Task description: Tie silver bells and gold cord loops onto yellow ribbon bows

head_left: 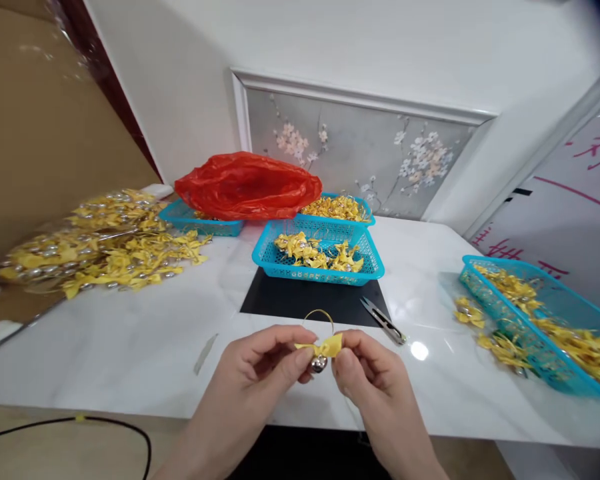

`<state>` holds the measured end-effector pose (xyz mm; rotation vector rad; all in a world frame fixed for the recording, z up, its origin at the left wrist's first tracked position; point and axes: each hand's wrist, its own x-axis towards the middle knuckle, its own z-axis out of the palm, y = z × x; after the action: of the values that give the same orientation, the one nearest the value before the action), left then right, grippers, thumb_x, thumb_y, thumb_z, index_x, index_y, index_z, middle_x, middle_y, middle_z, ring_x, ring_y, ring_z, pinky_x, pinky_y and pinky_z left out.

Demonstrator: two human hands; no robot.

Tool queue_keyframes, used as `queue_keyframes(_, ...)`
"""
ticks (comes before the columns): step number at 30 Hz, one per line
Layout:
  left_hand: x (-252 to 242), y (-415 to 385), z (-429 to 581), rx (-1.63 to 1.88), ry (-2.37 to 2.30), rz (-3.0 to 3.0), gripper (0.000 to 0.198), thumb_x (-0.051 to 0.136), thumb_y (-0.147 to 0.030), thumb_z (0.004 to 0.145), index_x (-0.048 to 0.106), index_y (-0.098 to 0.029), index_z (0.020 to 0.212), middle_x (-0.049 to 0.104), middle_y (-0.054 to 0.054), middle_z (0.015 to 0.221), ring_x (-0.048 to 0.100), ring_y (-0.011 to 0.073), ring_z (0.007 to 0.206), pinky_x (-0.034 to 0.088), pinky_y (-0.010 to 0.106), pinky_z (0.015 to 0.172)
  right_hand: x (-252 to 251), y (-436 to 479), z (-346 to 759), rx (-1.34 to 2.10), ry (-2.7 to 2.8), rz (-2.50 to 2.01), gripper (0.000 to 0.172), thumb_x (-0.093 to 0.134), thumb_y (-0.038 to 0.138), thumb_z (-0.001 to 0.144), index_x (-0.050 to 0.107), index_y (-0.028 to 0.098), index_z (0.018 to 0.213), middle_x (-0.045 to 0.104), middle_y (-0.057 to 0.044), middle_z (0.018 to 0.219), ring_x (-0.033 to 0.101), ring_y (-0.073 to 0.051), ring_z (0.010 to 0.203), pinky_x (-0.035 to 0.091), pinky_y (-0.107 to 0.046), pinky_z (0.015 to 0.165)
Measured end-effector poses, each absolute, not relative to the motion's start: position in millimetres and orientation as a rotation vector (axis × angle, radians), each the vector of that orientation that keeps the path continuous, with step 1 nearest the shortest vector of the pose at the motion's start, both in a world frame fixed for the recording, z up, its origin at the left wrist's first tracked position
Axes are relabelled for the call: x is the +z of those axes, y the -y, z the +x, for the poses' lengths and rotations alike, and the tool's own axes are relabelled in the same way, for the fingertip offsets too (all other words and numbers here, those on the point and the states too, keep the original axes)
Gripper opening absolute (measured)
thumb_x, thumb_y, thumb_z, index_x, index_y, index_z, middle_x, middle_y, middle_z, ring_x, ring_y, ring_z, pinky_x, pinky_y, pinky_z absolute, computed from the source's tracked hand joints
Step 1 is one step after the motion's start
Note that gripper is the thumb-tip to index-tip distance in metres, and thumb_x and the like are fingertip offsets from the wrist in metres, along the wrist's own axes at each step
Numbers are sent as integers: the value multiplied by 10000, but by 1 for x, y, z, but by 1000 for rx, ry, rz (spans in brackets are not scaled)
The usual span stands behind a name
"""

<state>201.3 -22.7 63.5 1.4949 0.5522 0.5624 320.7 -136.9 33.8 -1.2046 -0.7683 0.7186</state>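
Both my hands pinch one small yellow ribbon bow [323, 346] above the near edge of the white table [130, 347]. A little silver bell [319, 363] hangs under the bow and a thin gold loop [318, 313] rises above it. My left hand [260, 367] grips the bow's left end with closed fingers. My right hand [367, 367] pinches the right end. Small thread snips [384, 321] lie just beyond my right hand.
A turquoise basket [320, 263] of yellow bows stands behind a black mat [300, 300]. Two more baskets and a red plastic bag [247, 185] sit at the back. A big pile of bows [100, 243] lies left. Another basket [545, 320] of bows stands right.
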Motion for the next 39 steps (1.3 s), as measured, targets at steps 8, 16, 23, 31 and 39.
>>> queue_keyframes(8,69,27,212,559,-566,1417,79,754,-286,785,796,-221,797,752,7,718,647,150,663,540,233,653,36,126,330,641,725,-1183,336,611,464,928,610,164,775,460,35,623,335,-81,548,260,-209,480)
queue_keyframes(16,63,28,225,728,-594,956,139,870,-221,656,734,-202,673,677,-42,684,589,87,631,503,158,630,30,112,326,522,754,-1144,235,645,408,902,672,190,988,529,10,728,443,-98,574,359,-212,500)
queue_keyframes(23,52,32,221,664,-486,1022,101,849,-227,702,756,-204,731,734,-1,794,656,149,801,531,235,806,44,116,321,137,1074,-1297,129,568,175,939,685,227,939,580,-13,834,539,-112,668,413,-214,540)
queue_keyframes(31,71,7,202,800,-338,1479,218,692,-347,867,697,-283,1075,662,51,1258,596,243,1162,502,320,951,66,129,338,24,1334,-1508,153,519,158,959,594,205,834,582,-22,882,549,-124,743,423,-229,613)
queue_keyframes(39,79,16,211,553,-374,1502,90,676,-256,872,723,-214,808,688,-9,745,646,155,742,515,249,714,58,132,330,391,1021,-1441,201,563,349,954,635,195,846,524,37,610,405,-91,498,315,-206,440)
